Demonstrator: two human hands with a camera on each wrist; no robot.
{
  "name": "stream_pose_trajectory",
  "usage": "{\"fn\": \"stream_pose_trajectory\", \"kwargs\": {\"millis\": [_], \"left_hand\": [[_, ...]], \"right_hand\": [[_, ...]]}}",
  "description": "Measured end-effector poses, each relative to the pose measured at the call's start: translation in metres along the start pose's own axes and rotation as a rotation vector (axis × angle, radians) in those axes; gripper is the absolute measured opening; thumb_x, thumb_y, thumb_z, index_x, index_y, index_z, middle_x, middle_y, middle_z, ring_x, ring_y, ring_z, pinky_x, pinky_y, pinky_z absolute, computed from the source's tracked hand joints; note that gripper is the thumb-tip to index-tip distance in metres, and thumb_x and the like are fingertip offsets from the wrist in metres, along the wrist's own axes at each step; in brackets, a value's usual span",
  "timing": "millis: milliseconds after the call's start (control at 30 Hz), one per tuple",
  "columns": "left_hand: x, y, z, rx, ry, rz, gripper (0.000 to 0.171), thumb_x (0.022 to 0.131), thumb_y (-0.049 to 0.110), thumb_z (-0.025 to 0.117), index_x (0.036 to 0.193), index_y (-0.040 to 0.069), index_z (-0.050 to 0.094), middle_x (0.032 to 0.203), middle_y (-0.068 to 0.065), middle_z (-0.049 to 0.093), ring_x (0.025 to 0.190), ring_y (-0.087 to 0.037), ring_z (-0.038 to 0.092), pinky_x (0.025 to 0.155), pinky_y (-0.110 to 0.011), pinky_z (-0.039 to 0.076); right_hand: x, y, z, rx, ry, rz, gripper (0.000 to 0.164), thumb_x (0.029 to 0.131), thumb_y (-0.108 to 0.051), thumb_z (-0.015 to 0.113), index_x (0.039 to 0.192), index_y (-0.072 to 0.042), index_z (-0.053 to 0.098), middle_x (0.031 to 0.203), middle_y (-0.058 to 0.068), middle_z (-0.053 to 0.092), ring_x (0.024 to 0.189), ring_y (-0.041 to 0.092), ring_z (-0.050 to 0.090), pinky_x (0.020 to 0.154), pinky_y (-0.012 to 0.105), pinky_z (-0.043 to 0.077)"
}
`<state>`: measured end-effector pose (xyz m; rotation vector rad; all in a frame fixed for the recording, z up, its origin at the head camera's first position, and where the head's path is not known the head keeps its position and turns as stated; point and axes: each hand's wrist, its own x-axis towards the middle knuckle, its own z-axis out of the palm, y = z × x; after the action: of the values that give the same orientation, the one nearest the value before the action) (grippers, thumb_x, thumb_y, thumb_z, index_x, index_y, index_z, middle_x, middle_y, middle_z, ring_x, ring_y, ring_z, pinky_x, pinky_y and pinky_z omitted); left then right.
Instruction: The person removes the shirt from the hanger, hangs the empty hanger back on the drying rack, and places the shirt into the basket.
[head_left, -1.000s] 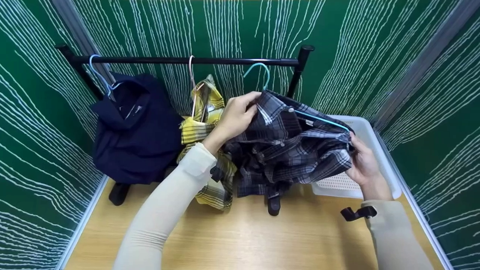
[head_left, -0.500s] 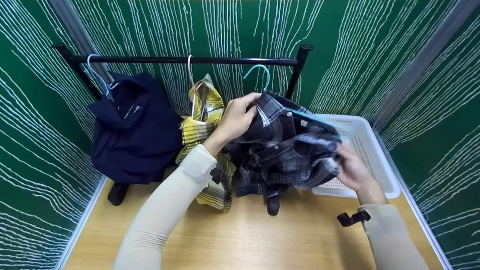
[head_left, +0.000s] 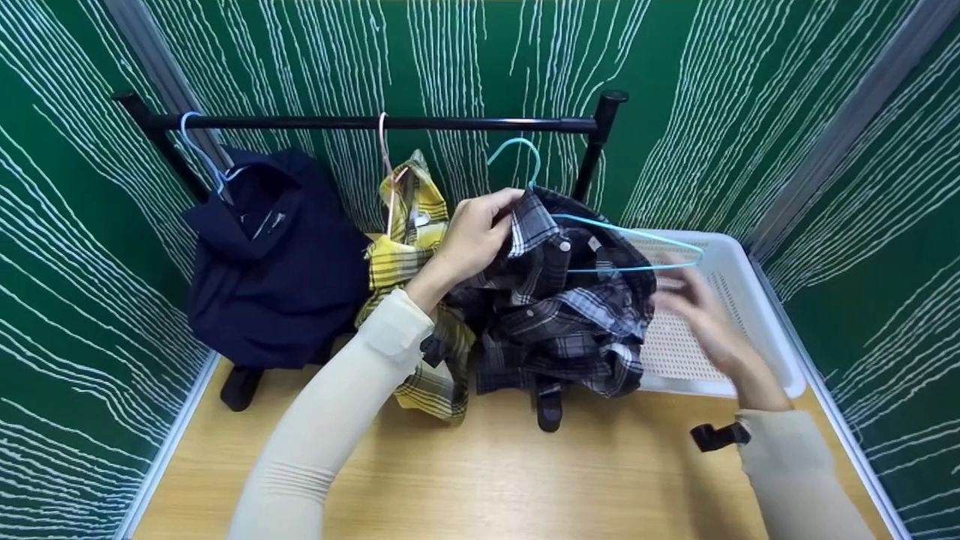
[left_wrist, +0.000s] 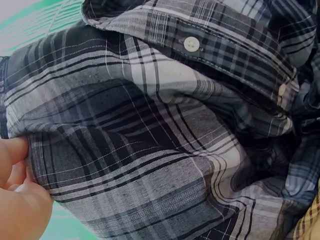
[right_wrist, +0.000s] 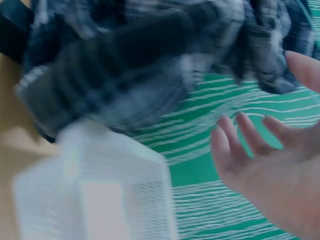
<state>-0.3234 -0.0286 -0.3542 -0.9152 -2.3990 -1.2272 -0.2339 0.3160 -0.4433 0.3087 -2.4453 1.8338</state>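
- Head view: the left hand (head_left: 476, 232) pinches the dark checked shirt (head_left: 555, 304) beside its collar, and the shirt drapes down and to the right from this grip.
- Just right of and above the grip, the hook of the turquoise hanger (head_left: 630, 269) rises from the collar; further right, the hanger's far end pokes bare out of the shirt's neck opening.
- Well to the right of the grip, near that bare end, the right hand (head_left: 701, 319) is blurred, its fingers spread.
- Beyond the shirt, right of the grip, a white basket (head_left: 769, 319) stands on the table (head_left: 510, 472).
- Just left of the grip hangs a yellow checked shirt (head_left: 397, 259); further left hangs a navy shirt (head_left: 285, 300). Both hangers hook over the black rail (head_left: 315, 122) above the grip.
- Left wrist view: thumb and finger nip the edge of the checked cloth; a pale button (left_wrist: 191, 44) lies up and to the right of them.
- Right wrist view: the right hand is loosely opened with gaps between its fingers, holding nothing; the blurred shirt is near it, and whether the thumb touches cloth I cannot tell.
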Motion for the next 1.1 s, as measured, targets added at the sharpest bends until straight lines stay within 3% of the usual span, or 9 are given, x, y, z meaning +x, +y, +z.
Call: {"fn": "stream_pose_trajectory", "kwargs": {"millis": [100, 200, 267, 433, 533, 667, 767, 933, 1100], "left_hand": [[-0.001, 0.0, 0.0, 0.001, -0.012, 0.02, 0.03, 0.103, -0.001, 0.062, 0.13, 0.003, 0.074, 0.128, -0.01, 0.076, 0.121, -0.019, 0.07, 0.107, -0.021, 0.048], [-0.001, 0.001, 0.0, -0.001, -0.025, 0.03, 0.03, 0.103, -0.002, 0.062, 0.129, 0.004, 0.074, 0.127, -0.009, 0.076, 0.121, -0.019, 0.07, 0.107, -0.022, 0.048], [-0.001, 0.002, 0.001, -0.011, -0.036, 0.031, 0.029, 0.103, -0.002, 0.063, 0.129, 0.004, 0.075, 0.127, -0.009, 0.076, 0.121, -0.019, 0.07, 0.107, -0.022, 0.048], [-0.001, 0.004, 0.005, -0.029, -0.057, 0.034, 0.028, 0.103, -0.001, 0.063, 0.127, 0.005, 0.076, 0.126, -0.008, 0.077, 0.119, -0.018, 0.071, 0.106, -0.021, 0.049], [0.0, 0.006, 0.008, -0.03, -0.067, 0.039, 0.028, 0.103, -0.002, 0.063, 0.127, 0.005, 0.076, 0.126, -0.008, 0.077, 0.119, -0.018, 0.071, 0.106, -0.02, 0.048], [0.0, 0.006, 0.011, -0.02, -0.08, 0.044, 0.029, 0.103, -0.002, 0.063, 0.128, 0.004, 0.075, 0.127, -0.009, 0.076, 0.12, -0.019, 0.071, 0.106, -0.019, 0.048], [0.0, 0.006, 0.012, -0.01, -0.085, 0.044, 0.029, 0.103, -0.001, 0.063, 0.129, 0.004, 0.075, 0.128, -0.01, 0.076, 0.121, -0.019, 0.07, 0.106, -0.019, 0.048], [-0.001, 0.007, 0.014, -0.012, -0.094, 0.035, 0.029, 0.104, -0.001, 0.062, 0.129, 0.004, 0.075, 0.129, -0.009, 0.076, 0.122, -0.019, 0.07, 0.107, -0.018, 0.047], [0.001, 0.009, 0.016, -0.017, -0.107, 0.026, 0.029, 0.105, 0.001, 0.062, 0.131, 0.007, 0.075, 0.131, -0.006, 0.075, 0.125, -0.017, 0.068, 0.109, -0.017, 0.045]], "right_hand": [[0.001, -0.025, -0.01, -0.131, 0.155, -0.151, 0.059, 0.104, -0.005, 0.062, 0.161, -0.007, 0.043, 0.143, 0.007, 0.055, 0.121, 0.009, 0.057, 0.101, 0.018, 0.045], [0.005, -0.051, -0.013, -0.327, 0.256, -0.304, 0.051, 0.1, -0.004, 0.069, 0.15, -0.009, 0.06, 0.139, 0.01, 0.06, 0.122, 0.011, 0.056, 0.104, 0.016, 0.042], [0.009, -0.065, -0.012, -0.451, 0.27, -0.371, 0.043, 0.098, -0.007, 0.073, 0.141, -0.011, 0.068, 0.134, 0.01, 0.064, 0.121, 0.015, 0.057, 0.103, 0.02, 0.042], [0.019, -0.084, -0.001, -0.633, 0.186, -0.449, 0.031, 0.097, -0.013, 0.078, 0.128, -0.011, 0.075, 0.122, 0.008, 0.07, 0.113, 0.024, 0.063, 0.097, 0.039, 0.047], [0.026, -0.086, 0.007, -0.653, 0.154, -0.464, 0.022, 0.097, -0.012, 0.078, 0.119, -0.009, 0.076, 0.111, 0.007, 0.072, 0.102, 0.021, 0.065, 0.089, 0.032, 0.05], [0.034, -0.085, 0.016, -0.625, 0.139, -0.477, 0.005, 0.097, -0.009, 0.078, 0.101, -0.007, 0.075, 0.093, 0.004, 0.071, 0.084, 0.015, 0.061, 0.075, 0.018, 0.045], [0.039, -0.082, 0.021, -0.611, 0.101, -0.48, 0.006, 0.098, -0.01, 0.076, 0.093, -0.009, 0.074, 0.083, 0.001, 0.069, 0.071, 0.012, 0.056, 0.066, 0.018, 0.042], [0.042, -0.076, 0.021, -0.594, 0.012, -0.485, 0.01, 0.104, -0.011, 0.069, 0.097, -0.009, 0.077, 0.079, -0.001, 0.066, 0.066, 0.01, 0.053, 0.063, 0.021, 0.04], [0.035, -0.076, 0.01, -0.592, 0.038, -0.505, 0.011, 0.103, -0.009, 0.069, 0.103, -0.009, 0.08, 0.08, -0.001, 0.067, 0.063, 0.009, 0.05, 0.061, 0.02, 0.038]]}}
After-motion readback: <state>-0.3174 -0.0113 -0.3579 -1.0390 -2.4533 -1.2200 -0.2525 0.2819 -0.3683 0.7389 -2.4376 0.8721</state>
